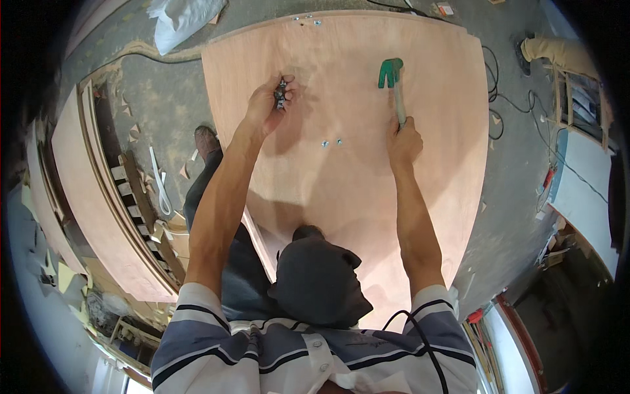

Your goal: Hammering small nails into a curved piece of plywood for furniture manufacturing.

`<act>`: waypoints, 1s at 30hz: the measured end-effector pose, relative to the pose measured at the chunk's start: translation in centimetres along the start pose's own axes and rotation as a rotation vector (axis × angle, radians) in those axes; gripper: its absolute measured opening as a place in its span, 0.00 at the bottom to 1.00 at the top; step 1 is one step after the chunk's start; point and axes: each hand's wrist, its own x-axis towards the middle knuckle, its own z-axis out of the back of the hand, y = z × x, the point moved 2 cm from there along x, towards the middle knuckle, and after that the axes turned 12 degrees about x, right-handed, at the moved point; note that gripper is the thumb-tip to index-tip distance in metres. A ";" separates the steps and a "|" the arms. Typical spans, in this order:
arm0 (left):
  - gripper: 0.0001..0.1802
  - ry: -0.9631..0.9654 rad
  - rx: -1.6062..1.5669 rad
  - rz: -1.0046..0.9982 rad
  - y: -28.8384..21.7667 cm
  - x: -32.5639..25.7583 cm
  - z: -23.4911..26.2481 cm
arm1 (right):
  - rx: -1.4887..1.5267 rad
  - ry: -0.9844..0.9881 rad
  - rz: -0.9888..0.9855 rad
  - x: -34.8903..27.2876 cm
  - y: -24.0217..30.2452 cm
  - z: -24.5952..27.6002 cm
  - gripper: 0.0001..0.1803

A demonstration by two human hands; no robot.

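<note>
We lean over a plywood sheet [367, 190] that lies flat on the floor [164, 111], both arms stretched out over it. Our right hand [404, 140] is closed around the wooden handle of a hammer [394, 88]; the handle runs straight away from us and the green head sits at the far end, just above the sheet. Our left hand [268, 104] is curled shut on a small cluster of dark nails [281, 93], pinched at the fingertips and held close over the wood.

Two small shiny fasteners [331, 142] lie on the sheet between the hands, a little nearer the right hand and slightly closer to us than either hand. The hammer head is well to the right of the nails, at about the same distance from us, so the two hands work on one line across the sheet. More small metal bits [308, 21] sit at the far edge. A curved wooden frame [98, 197] lies off to our left, with wood scraps around it.
</note>
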 end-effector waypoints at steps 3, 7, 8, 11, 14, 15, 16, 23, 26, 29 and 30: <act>0.14 0.026 -0.019 0.015 -0.3 0.5 0.4 | 0.000 0.010 -0.017 0.2 0.2 -0.2 0.19; 0.16 0.100 -0.066 0.026 -0.8 0.7 -0.4 | -0.011 -0.058 0.022 0.7 -0.3 -0.2 0.21; 0.16 0.096 -0.062 0.028 -0.8 0.6 -0.3 | -0.007 -0.055 0.020 0.6 -0.3 -0.3 0.21; 0.17 0.117 -0.059 0.003 -1.1 0.8 -0.2 | -0.004 -0.010 -0.014 0.6 0.1 -0.2 0.19; 0.15 0.082 0.065 -0.074 -1.7 1.3 0.0 | 0.039 0.013 -0.041 0.2 0.7 0.3 0.18; 0.14 -0.019 0.194 -0.154 -1.9 1.6 -0.2 | 0.025 0.016 -0.050 0.1 0.6 0.4 0.18; 0.13 -0.120 0.323 -0.234 -2.3 1.9 -0.4 | 0.011 0.019 -0.058 0.1 0.4 0.4 0.18; 0.09 -0.281 0.704 -0.486 -8.4 9.0 -0.9 | 0.006 0.019 -0.064 0.4 -0.5 -0.5 0.18; 0.10 -0.264 0.860 -0.520 -9.9 11.3 -1.7 | 0.013 0.005 -0.054 0.4 -0.1 -0.4 0.18; 0.11 -0.191 0.990 -0.485 -10.1 12.8 -2.1 | 0.016 0.001 -0.044 0.3 0.2 -0.1 0.18; 0.12 -0.208 1.134 -0.510 -10.2 13.1 -2.4 | 0.023 -0.005 -0.039 0.3 0.1 -0.1 0.18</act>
